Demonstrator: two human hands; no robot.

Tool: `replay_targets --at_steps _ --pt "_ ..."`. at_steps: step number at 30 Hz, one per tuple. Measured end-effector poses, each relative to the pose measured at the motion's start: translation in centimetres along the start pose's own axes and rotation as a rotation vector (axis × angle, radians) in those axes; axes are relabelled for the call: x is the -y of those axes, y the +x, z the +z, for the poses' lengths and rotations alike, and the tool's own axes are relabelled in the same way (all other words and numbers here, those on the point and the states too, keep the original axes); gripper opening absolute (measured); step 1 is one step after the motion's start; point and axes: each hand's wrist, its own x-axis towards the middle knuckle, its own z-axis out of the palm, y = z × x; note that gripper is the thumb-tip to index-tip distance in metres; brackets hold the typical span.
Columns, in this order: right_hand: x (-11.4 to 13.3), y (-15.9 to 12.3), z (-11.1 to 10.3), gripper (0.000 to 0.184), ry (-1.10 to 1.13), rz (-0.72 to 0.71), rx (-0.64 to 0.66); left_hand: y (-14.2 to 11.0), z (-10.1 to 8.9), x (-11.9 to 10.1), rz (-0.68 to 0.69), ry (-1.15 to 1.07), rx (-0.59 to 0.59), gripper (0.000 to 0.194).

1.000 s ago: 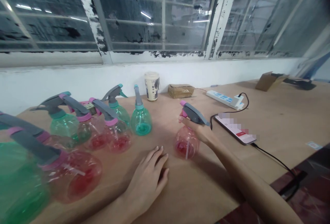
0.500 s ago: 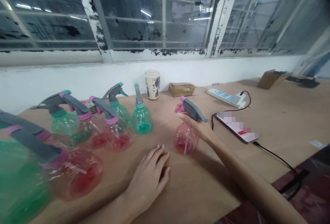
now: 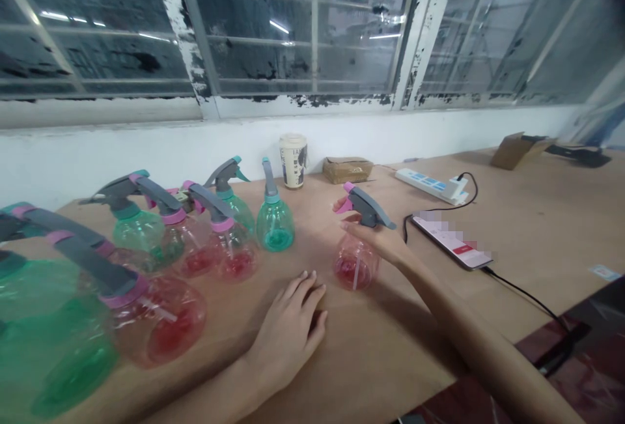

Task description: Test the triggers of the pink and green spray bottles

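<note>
Pink-topped spray bottle [image 3: 355,268] sits on the tabletop [image 3: 385,352], its neck hidden behind the right hand [image 3: 378,238], whose fingers [image 3: 354,223] seem clamped on the grey sprayer head [image 3: 368,210], while the left hand [image 3: 288,333] rests open nearby.

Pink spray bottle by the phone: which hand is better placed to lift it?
Right hand, probably: it grips the pink spray bottle at the neck; the left hand lies flat on the tabletop.

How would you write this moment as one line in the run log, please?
left hand: empty, on wooden tabletop | right hand: gripping pink spray bottle at neck | nearby: teal spray bottle
</note>
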Motion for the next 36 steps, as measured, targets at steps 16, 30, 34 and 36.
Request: replay_targets --at_steps 16,30,34,36 --pt "0.4 -0.1 0.2 0.029 0.001 0.005 -0.025 0.0 0.1 0.1 0.007 0.018 0.014 0.033" --pt "1.6 -1.0 -0.3 0.02 -0.043 0.078 -0.156 0.1 -0.2 0.1 -0.003 0.014 0.031 0.034" --pt "1.2 -0.8 -0.1 0.018 0.055 0.049 -0.101 0.0 -0.2 0.1 -0.002 0.024 0.036 0.035" --pt "1.2 -0.7 0.1 0.025 0.081 0.031 -0.097 0.0 -0.1 0.1 0.002 0.024 0.035 0.034"
